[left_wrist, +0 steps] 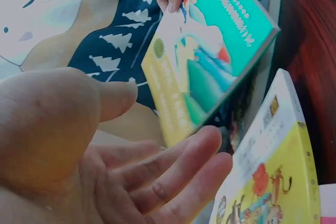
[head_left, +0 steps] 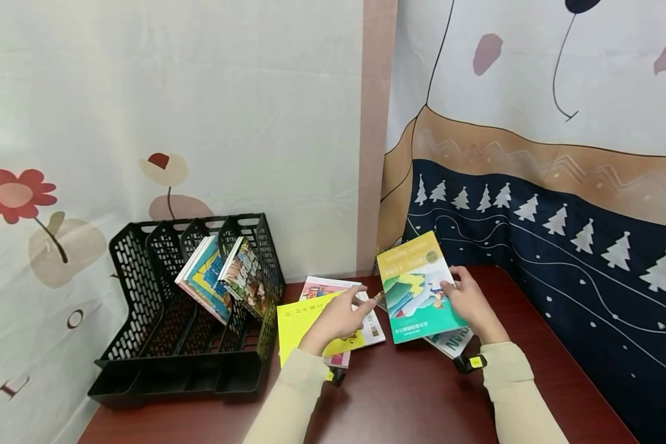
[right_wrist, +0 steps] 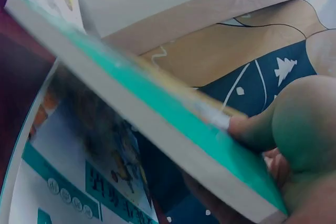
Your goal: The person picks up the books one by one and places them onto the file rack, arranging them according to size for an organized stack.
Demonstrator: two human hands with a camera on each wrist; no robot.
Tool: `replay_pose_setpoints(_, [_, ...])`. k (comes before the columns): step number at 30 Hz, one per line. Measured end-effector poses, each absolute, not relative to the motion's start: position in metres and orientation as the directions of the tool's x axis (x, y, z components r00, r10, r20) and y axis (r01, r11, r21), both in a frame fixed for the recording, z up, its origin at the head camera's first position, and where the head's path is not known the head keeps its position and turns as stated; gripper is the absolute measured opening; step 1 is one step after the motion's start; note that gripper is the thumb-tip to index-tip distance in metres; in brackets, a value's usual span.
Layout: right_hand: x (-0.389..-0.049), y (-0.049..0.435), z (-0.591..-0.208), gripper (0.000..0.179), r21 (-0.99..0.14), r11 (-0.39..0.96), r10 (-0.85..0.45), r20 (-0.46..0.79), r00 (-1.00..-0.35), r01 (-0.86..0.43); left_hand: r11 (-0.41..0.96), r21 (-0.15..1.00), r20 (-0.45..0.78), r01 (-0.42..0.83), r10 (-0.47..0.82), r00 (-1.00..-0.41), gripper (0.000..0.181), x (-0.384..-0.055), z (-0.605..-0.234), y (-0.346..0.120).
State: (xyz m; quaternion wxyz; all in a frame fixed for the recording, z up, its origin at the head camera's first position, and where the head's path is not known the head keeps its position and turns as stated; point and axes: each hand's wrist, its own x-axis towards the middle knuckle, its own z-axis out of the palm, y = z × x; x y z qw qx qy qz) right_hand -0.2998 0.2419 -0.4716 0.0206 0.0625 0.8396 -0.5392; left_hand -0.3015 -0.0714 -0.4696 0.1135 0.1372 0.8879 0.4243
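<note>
My right hand (head_left: 473,303) grips the right edge of a green and yellow picture book (head_left: 416,290), thumb on the cover, fingers behind. The book is lifted and tilted over another book (head_left: 451,341) with teal lettering, which it partly hides. In the right wrist view the raised book's pale page edge (right_wrist: 142,121) runs across the picture. My left hand (head_left: 338,319) holds nothing; its thumb and fingers (left_wrist: 173,179) are spread apart, toward the raised book. Beneath that hand in the head view lies a yellow book (head_left: 302,320), on top of a pink and white book (head_left: 324,285).
On the left of the dark red table (head_left: 399,394) stands a black mesh file rack (head_left: 144,308) with several slots. Thin books (head_left: 205,277) lean in one slot and a darker book (head_left: 248,277) in another. Printed curtains (head_left: 288,135) hang behind the table and along its right side.
</note>
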Motion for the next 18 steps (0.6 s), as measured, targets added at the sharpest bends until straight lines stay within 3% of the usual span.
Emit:
replay_pose_setpoints(12, [-0.289, 0.207, -0.448, 0.053, -0.991, 0.133, 0.027, -0.025, -0.999, 0.029, 0.515, 0.848, -0.018, 0.121, 0.256, -0.967, 0.088, -0.290, -0.455, -0.083])
replay_pose_setpoints(18, [-0.283, 0.177, -0.437, 0.052, -0.999, 0.039, -0.052, 0.012, -0.999, -0.014, 0.441, 0.885, 0.012, 0.151, 0.303, -0.953, 0.085, -0.288, -0.451, -0.102])
